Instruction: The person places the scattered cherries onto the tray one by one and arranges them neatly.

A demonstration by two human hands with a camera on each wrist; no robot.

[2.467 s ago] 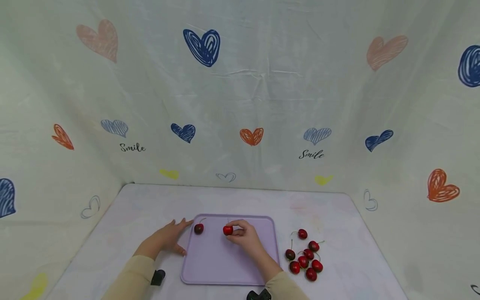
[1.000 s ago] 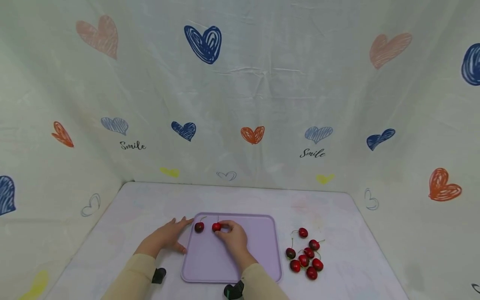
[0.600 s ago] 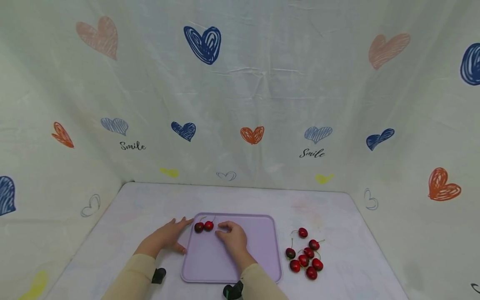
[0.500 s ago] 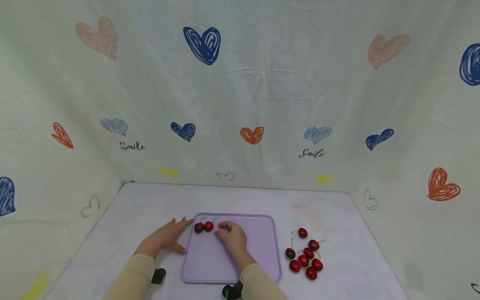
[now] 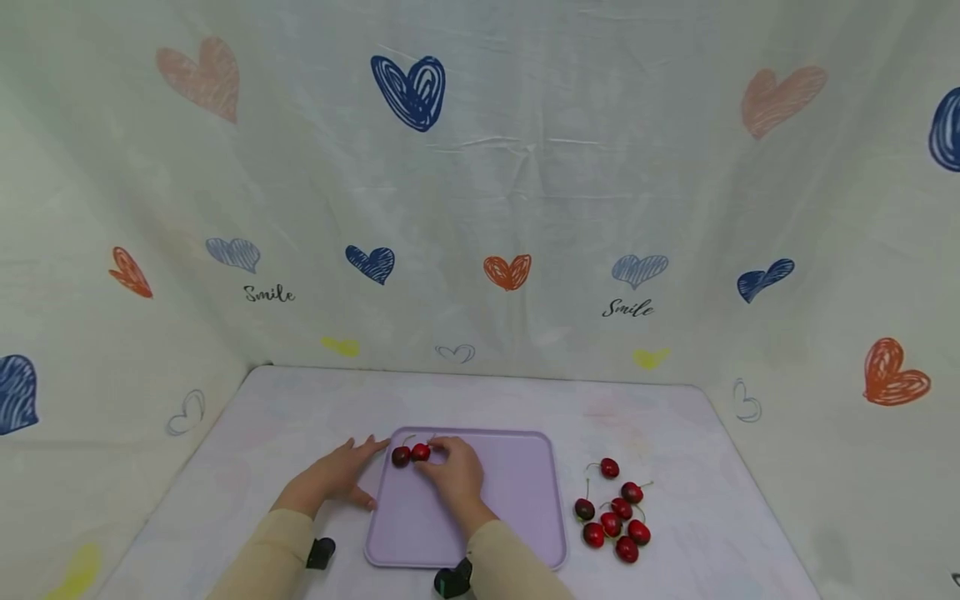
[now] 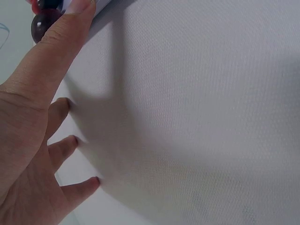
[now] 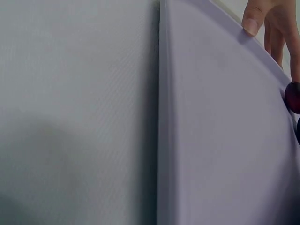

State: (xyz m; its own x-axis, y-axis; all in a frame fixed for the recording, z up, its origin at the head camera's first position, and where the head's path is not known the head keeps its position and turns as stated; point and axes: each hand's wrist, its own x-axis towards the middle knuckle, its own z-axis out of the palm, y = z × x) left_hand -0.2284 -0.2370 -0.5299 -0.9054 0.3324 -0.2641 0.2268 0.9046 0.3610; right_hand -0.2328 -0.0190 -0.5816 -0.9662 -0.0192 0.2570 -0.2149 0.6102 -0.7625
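Observation:
A light purple tray (image 5: 465, 533) lies on the table, with two cherries side by side near its far left corner. The left one is a dark cherry (image 5: 401, 457); the other is a red cherry (image 5: 421, 452) with its stem upward. My right hand (image 5: 459, 479) reaches over the tray, thumb and forefinger pinching the red cherry from its right side. My left hand (image 5: 333, 479), fingers spread, rests by the tray's left edge. In the left wrist view its thumb (image 6: 56, 42) lies at the tray's edge, close to the dark cherry (image 6: 44, 23).
Right of the tray, several loose cherries (image 5: 611, 523) with stems lie in a group on the white table (image 5: 697, 533). Behind the table hangs a pale curtain (image 5: 480, 192) printed with hearts.
My right hand has carried the red cherry left to beside the dark one, let it go, then moved slightly left to touch it again. My left hand has stayed put.

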